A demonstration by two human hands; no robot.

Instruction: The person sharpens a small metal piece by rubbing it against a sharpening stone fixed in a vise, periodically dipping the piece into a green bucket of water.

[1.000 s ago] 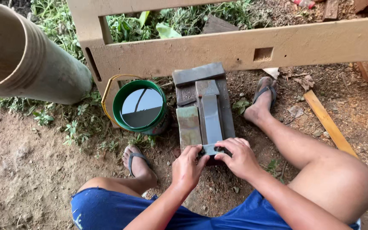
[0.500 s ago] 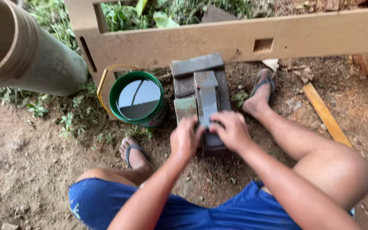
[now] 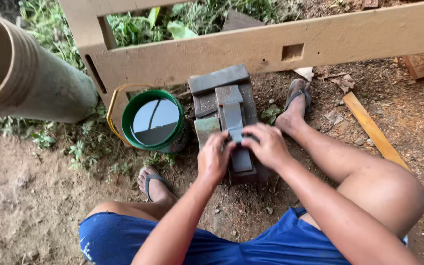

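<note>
Down low, both hands, the left hand (image 3: 215, 158) and right hand (image 3: 267, 145), were closed on a small hidden thing atop the grey stone (image 3: 232, 118), at 3 o'clock from the green bucket (image 3: 154, 120). Fingers could slip and scrape; water could spill.

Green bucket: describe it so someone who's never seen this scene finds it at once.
Start at the long wooden beam across the top; just below its left part, on the dirt, stands the green bucket, left of the grey stone stack under both hands. It alone is round, green-rimmed, with a yellow handle and reflective water inside.
</note>
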